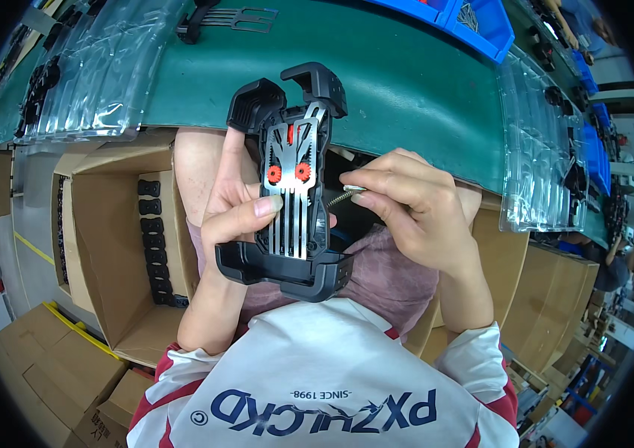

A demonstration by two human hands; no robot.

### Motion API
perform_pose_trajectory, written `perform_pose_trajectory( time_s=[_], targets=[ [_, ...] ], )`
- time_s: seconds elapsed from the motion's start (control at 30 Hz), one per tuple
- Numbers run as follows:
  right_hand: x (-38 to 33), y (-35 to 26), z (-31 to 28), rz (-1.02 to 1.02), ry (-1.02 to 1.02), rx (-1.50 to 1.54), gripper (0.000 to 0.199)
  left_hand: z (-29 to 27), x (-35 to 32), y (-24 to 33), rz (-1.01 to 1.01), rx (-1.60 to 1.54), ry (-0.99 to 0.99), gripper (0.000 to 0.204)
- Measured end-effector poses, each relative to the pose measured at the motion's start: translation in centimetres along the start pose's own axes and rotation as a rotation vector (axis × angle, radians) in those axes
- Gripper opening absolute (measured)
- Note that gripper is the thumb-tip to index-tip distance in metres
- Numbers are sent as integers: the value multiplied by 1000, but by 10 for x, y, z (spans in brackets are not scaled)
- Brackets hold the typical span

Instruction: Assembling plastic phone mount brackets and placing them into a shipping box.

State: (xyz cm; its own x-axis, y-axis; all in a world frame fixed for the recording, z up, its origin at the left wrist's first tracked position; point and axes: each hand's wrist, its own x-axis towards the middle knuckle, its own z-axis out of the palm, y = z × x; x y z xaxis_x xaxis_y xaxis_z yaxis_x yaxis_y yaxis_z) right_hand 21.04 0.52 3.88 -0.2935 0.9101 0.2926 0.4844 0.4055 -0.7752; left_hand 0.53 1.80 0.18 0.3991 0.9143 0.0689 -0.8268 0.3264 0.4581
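Note:
My left hand (231, 205) grips a black phone holder (318, 233) over my lap, its thumb pressed on the front and its other fingers partly hidden behind. Padded corner claws stand out at the holder's far and near ends. A slotted silver metal plate (287, 151) lies along its middle, with two red gears (303, 172) and a red piece farther up. Just right of the holder, my right hand (421, 209) pinches a thin coil spring (341, 198) between thumb and fingertips. The spring's free end points at the holder's right side; whether they touch I cannot tell.
Ahead is a green-topped workbench (406, 104) with another slotted metal plate (238, 18) and blue bins (481, 26). Clear plastic trays (111, 82) lie left, more trays (537, 149) right. An open cardboard box (107, 261) with black parts stands at my left; more boxes (548, 287) are right.

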Motion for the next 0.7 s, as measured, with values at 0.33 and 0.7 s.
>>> perform_pose_trajectory(
  time_s=[0.33,0.7],
  targets=[
    [8,0,-27,-117,-129,-264,14,10,2,-9,-9,-28,-28,94],
    [-3,-20,-3,269,359,456,20,3,-15,8,28,325,98,94]
  ],
)
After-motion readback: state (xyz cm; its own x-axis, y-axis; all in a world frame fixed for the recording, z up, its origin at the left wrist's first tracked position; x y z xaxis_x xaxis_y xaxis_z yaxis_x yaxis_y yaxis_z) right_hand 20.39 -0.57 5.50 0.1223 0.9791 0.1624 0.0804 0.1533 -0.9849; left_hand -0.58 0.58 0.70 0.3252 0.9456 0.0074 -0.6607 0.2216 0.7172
